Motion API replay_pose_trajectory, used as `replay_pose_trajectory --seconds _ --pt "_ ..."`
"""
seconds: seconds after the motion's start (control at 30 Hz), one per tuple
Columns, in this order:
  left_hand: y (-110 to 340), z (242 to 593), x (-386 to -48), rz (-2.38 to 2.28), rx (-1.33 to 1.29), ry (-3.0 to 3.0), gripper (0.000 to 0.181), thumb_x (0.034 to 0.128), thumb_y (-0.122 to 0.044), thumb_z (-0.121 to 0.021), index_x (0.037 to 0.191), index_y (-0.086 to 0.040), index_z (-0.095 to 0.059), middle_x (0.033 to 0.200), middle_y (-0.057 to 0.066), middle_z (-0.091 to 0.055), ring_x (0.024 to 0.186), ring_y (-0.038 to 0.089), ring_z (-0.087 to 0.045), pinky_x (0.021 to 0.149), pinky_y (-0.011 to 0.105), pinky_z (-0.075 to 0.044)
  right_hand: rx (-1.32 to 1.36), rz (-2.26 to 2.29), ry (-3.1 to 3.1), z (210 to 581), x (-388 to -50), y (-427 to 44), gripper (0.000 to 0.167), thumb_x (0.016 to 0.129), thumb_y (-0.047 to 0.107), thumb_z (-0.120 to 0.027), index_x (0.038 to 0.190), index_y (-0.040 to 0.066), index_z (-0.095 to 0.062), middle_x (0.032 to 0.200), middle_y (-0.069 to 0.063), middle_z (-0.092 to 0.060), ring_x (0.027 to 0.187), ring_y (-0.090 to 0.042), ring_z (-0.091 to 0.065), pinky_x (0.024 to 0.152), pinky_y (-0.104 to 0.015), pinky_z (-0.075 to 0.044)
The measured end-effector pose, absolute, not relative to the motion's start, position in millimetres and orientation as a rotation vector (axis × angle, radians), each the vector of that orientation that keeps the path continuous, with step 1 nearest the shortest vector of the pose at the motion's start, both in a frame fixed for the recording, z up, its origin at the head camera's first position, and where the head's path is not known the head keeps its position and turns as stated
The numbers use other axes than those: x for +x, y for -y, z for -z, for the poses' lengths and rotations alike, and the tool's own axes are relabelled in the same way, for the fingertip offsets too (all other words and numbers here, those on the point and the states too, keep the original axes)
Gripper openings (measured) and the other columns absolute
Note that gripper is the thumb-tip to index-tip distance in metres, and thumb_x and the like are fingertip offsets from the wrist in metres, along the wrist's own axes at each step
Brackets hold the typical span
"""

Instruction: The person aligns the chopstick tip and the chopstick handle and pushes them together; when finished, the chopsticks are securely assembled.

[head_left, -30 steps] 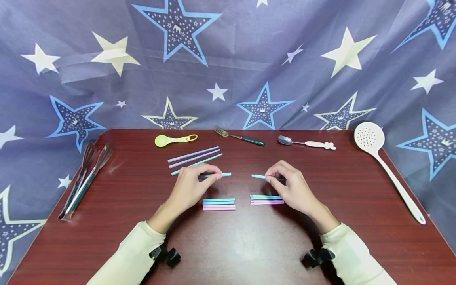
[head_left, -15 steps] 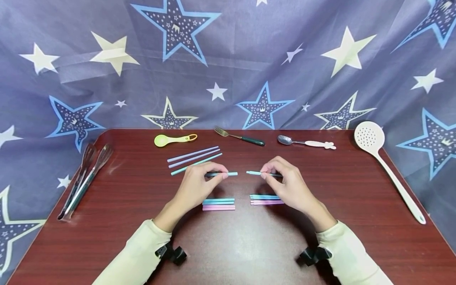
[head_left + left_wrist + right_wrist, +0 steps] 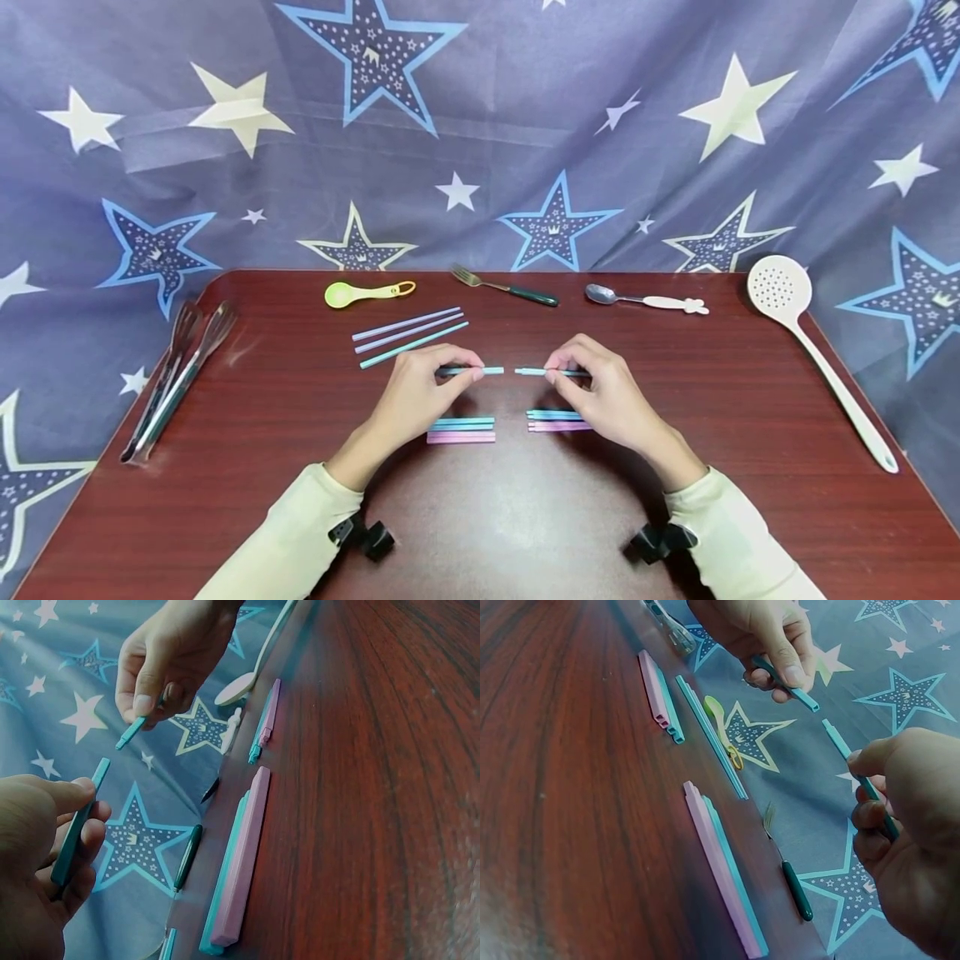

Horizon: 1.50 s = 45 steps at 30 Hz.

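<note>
Between thumb and fingers my left hand [image 3: 420, 387] pinches a teal chopstick half [image 3: 100, 777], its square, hollow end pointing right. My right hand [image 3: 607, 387] pinches another teal chopstick half [image 3: 837, 739], whose narrower stepped tip points left. In the head view the two ends face each other across a small gap, above the table. Below my left hand lie teal halves [image 3: 461, 424] and pink halves [image 3: 461, 437] side by side. Near my right hand lie blue-teal halves [image 3: 551, 414] and pink halves [image 3: 551, 426], partly hidden by that hand.
Three long chopsticks [image 3: 408, 330] lie behind my left hand. Along the back edge are a yellow-green measuring spoon [image 3: 367, 294], a fork [image 3: 506, 288] and a spoon [image 3: 645, 301]. Metal tongs [image 3: 178, 383] lie at the left, a white skimmer [image 3: 821, 358] at the right.
Both hands have moved inward, bringing the two chopstick halves much closer together, mostly in the first half second. The pieces on the table have stayed put.
</note>
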State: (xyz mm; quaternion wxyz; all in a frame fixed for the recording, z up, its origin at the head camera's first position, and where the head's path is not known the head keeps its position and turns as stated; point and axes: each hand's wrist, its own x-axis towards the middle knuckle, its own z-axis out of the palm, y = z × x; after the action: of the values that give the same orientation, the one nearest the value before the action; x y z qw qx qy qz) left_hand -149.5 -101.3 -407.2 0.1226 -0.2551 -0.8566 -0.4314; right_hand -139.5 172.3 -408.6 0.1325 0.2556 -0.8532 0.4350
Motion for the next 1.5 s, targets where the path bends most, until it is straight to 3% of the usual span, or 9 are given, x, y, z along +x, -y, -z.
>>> replay_pose_trajectory --seconds 0.23,0.47,0.83,1.1,1.5 --pt "98.9 407.1 -149.8 1.244 -0.756 2.516 0.004 0.0921 -0.020 -0.079 0.096 -0.019 -0.079 0.092 -0.008 -0.077 0.066 0.005 -0.053 0.062 0.026 -0.047 0.771 -1.267 2.458 409.0 -139.3 -170.4 0.014 0.090 0.001 -0.075 0.093 0.014 -0.072 0.090 0.005 -0.065 0.083 -0.007 -0.057 0.074 -0.017 -0.044" --pt "97.3 408.8 -147.0 1.244 -0.749 2.510 0.005 0.0910 -0.021 -0.081 0.096 -0.020 -0.079 0.094 -0.008 -0.078 0.076 0.004 -0.063 0.068 0.024 -0.050 0.774 -1.275 2.457 409.6 -137.6 -168.4 0.014 0.090 0.001 -0.076 0.092 0.015 -0.072 0.090 0.005 -0.065 0.083 -0.007 -0.057 0.074 -0.018 -0.045" --pt "96.1 411.7 -146.9 1.263 -0.754 2.499 0.005 0.0908 -0.020 -0.081 0.095 -0.019 -0.080 0.094 -0.007 -0.078 0.082 0.005 -0.068 0.070 0.035 -0.056 0.779 -1.280 2.453 413.2 -137.0 -166.6 0.011 0.091 0.002 -0.076 0.093 0.012 -0.073 0.090 0.005 -0.065 0.082 -0.007 -0.057 0.071 -0.030 -0.049" --pt "95.5 412.3 -146.5 1.264 -0.764 2.506 0.005 0.0914 -0.020 -0.080 0.097 -0.019 -0.080 0.095 -0.007 -0.078 0.083 0.005 -0.068 0.072 0.032 -0.055 0.782 -1.279 2.460 414.2 -137.6 -167.3 0.013 0.090 0.002 -0.076 0.093 0.014 -0.073 0.090 0.005 -0.065 0.082 -0.007 -0.057 0.072 -0.021 -0.046" --pt "91.9 416.2 -146.3 1.262 -0.764 2.516 0.008 0.0906 -0.020 -0.081 0.096 -0.014 -0.081 0.092 -0.007 -0.079 0.084 0.005 -0.070 0.074 0.026 -0.055 0.782 -1.265 2.466 417.2 -135.4 -161.5 0.009 0.092 0.006 -0.075 0.096 0.014 -0.073 0.092 0.006 -0.066 0.081 -0.006 -0.057 0.069 -0.022 -0.047"
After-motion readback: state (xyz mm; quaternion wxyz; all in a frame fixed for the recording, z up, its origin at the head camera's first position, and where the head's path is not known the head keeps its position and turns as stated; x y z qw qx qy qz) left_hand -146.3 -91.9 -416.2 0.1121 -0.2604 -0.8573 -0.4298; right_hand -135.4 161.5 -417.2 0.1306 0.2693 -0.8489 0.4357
